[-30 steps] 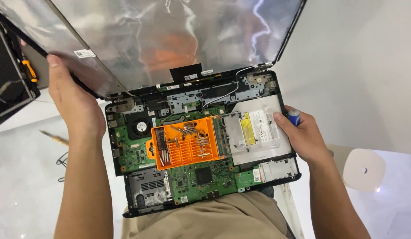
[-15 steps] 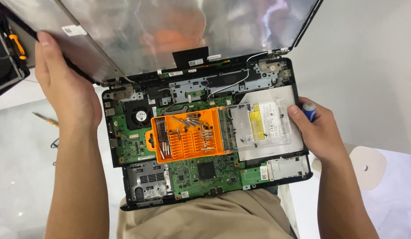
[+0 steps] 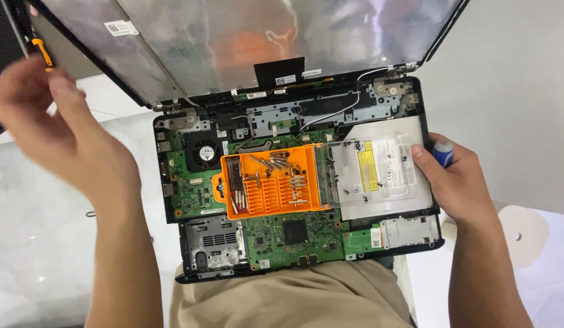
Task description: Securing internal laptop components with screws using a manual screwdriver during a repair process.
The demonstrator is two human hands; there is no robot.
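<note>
Laptop base (image 3: 294, 237) lies opened across the person's lap, its cover removed and the green circuit board (image 3: 282, 228) exposed. Right hand (image 3: 455, 182) clasps the base's right edge, thumb resting on the silver optical drive (image 3: 379, 173), while the same grip is closed around a blue-handled screwdriver (image 3: 443, 153), only its handle end showing above the fingers. Just left of that grip, touching the drive's left side, an orange bit tray (image 3: 273, 185) sits on the board, with loose metal bits lying across its ribbed compartments. Further left of the tray sits the round cooling fan (image 3: 204, 152). Left hand (image 3: 63, 133) is raised beside the lower left corner of the tilted screen lid (image 3: 264, 42); it is blurred, fingers loosely curled, and whether it touches the lid or holds anything cannot be told. Above that hand, at the frame's upper left, a dark object with an orange part (image 3: 42, 51) is partly visible. The lid's back shows a foil-like silver lining and stands hinged at the base's far edge. White tabletop (image 3: 39, 243) lies below the left hand. A round white disc (image 3: 522, 234) rests on the surface below and right of the right grip.
</note>
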